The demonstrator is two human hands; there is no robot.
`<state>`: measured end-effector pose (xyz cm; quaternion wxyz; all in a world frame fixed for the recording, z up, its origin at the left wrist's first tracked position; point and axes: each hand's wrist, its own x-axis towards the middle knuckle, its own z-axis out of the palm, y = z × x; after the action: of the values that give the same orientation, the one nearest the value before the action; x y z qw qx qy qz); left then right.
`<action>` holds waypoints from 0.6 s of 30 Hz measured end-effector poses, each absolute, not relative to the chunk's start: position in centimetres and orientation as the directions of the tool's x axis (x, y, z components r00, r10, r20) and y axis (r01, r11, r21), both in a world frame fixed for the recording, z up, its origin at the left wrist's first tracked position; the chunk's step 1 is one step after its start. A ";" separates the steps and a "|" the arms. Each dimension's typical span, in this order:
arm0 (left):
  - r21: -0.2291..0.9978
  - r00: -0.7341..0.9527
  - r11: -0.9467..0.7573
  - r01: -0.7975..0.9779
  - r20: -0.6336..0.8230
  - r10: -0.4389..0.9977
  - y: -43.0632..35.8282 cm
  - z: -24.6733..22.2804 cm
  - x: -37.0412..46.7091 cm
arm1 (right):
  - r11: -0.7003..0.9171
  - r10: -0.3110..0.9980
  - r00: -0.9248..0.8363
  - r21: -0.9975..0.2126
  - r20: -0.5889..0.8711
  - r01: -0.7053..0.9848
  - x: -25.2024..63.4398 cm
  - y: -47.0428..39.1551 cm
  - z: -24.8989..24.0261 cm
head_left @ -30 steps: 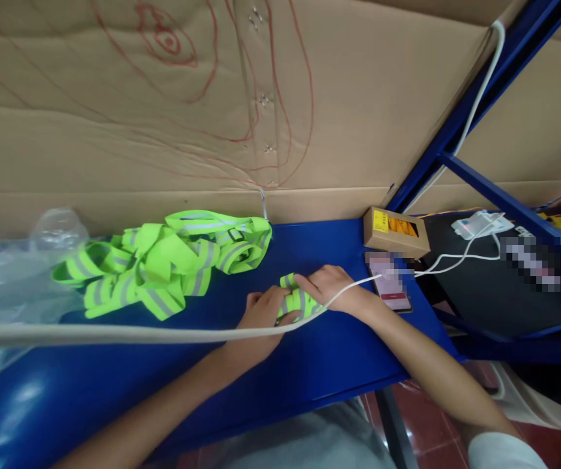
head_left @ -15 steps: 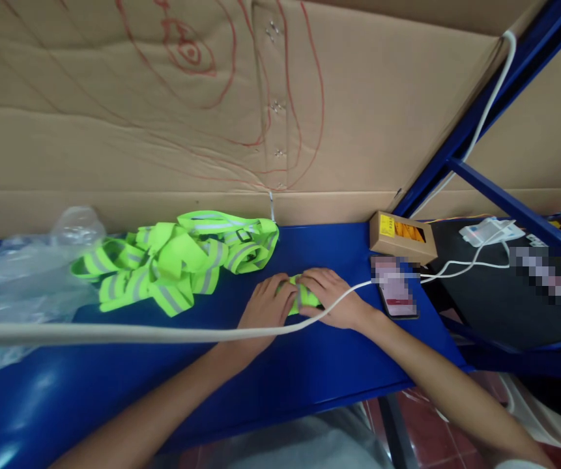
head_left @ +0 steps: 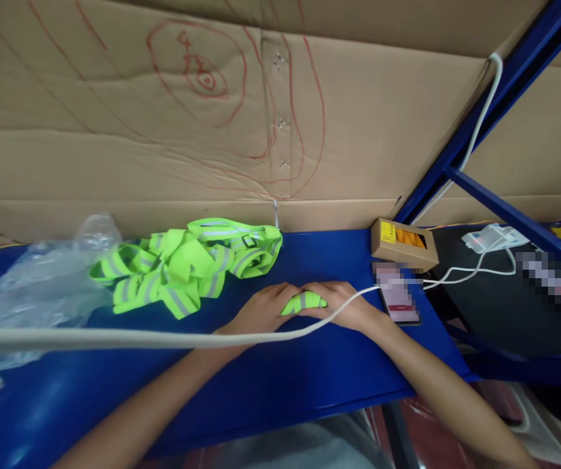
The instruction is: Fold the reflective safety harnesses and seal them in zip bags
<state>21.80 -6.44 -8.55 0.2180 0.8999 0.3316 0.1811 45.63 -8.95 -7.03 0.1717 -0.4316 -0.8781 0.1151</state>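
A small folded bundle of neon yellow-green strap (head_left: 303, 301) with a grey reflective stripe is held between my two hands above the blue table. My left hand (head_left: 263, 309) closes round its left side, and my right hand (head_left: 343, 305) round its right side. The far side of the bundle is hidden by my fingers. A loose pile of the same neon straps (head_left: 182, 264), with a black buckle, lies behind and to the left. A white cable (head_left: 163, 337) crosses the view in front of my hands.
Clear plastic bags (head_left: 50, 280) lie at the left of the blue table (head_left: 260, 391). To the right are a phone (head_left: 400, 299) and an open cardboard box (head_left: 402, 244) with orange contents. Cardboard (head_left: 368, 130) stands behind, with a blue metal frame (head_left: 500, 202) at the right.
The view has shifted slightly. My hands have closed further round the strap bundle, and its visible part now looks like a narrow curved shape between them.
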 end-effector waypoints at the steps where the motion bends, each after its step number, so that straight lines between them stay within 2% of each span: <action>1: 0.527 0.713 -0.678 0.513 0.179 0.678 -6.4 -8.4 21.8 | 0.571 0.817 -0.547 -0.392 0.182 0.721 45.6 -9.0 -6.6; 5: 0.594 0.673 -0.629 0.501 0.189 0.715 -6.5 -8.5 21.7 | 0.536 0.827 -0.546 -0.477 0.134 0.696 45.3 -9.3 -5.7; 11: 0.652 0.599 -0.581 0.487 0.234 0.765 -6.7 -9.5 22.0 | 0.564 0.815 -0.561 -0.420 0.147 0.711 45.2 -9.4 -6.3; 18: 0.702 0.731 -0.621 0.349 0.211 0.649 -8.0 -6.6 21.0 | 0.630 0.770 -0.608 -0.384 0.194 0.675 44.6 -10.2 -6.6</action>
<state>20.95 -8.00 -6.59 0.3278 0.8707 0.2866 0.2289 44.58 -10.24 -6.61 0.1728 -0.4077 -0.8860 0.1372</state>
